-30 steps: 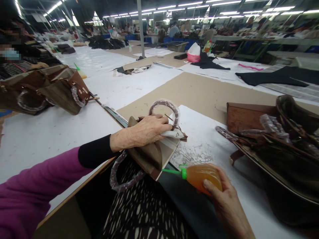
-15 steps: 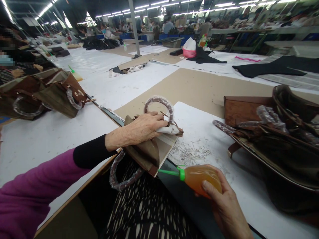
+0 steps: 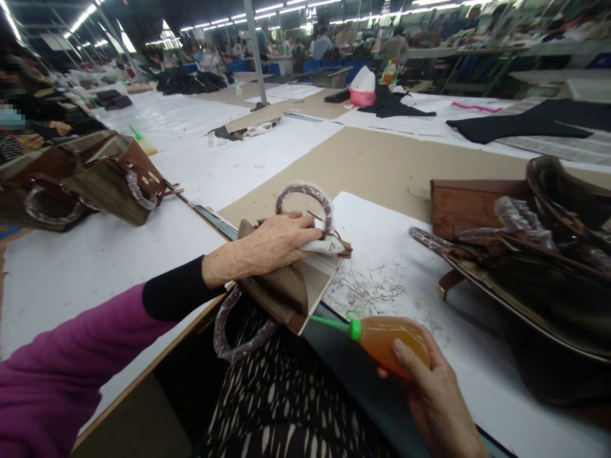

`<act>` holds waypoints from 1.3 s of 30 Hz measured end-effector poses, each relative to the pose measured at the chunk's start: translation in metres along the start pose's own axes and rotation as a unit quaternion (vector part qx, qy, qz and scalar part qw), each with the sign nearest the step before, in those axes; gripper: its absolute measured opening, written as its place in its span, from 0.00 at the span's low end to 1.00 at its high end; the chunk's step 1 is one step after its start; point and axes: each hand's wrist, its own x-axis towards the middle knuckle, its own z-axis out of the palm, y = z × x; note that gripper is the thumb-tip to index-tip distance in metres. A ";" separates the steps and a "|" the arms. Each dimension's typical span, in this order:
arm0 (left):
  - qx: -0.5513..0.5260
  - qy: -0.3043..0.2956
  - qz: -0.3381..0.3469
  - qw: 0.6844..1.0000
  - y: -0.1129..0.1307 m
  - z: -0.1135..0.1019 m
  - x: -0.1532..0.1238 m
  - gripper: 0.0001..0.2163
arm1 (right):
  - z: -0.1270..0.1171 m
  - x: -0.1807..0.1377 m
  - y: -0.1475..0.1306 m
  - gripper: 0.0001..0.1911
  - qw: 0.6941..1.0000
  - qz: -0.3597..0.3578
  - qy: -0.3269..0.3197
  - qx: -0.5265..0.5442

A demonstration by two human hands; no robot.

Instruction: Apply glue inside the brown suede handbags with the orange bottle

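My left hand [image 3: 272, 243] lies curled on a brown handbag [image 3: 286, 287] at the table's near edge, pressing a white cloth against its top. The bag's plastic-wrapped handles arch above my fingers and hang below the edge. My right hand [image 3: 432, 388] grips an orange squeeze bottle [image 3: 389, 337] with a green nozzle. The nozzle tip points left and almost touches the bag's lower edge.
Two brown handbags [image 3: 525, 254] lie stacked at the right, and others [image 3: 90, 181] stand at the far left beside a seated person. Thread scraps [image 3: 370, 289] litter the white sheet. Black fabric [image 3: 515, 127] and a pink bag [image 3: 363, 89] lie farther back.
The bottle's nozzle has moved slightly closer to the bag's lower edge. My left hand stays pressed on the bag. The view has shifted a little.
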 end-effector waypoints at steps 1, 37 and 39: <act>-0.001 0.001 0.000 1.000 0.001 -0.001 0.000 0.12 | 0.001 0.001 0.000 0.26 1.000 0.000 -0.002 0.001; -0.072 0.005 0.005 0.997 -0.008 -0.009 0.001 0.10 | 0.011 0.017 -0.004 0.32 0.981 -0.143 0.042 -0.128; -0.084 0.010 0.003 0.996 -0.010 -0.010 0.002 0.10 | 0.008 0.024 -0.001 0.33 0.978 -0.160 0.037 -0.133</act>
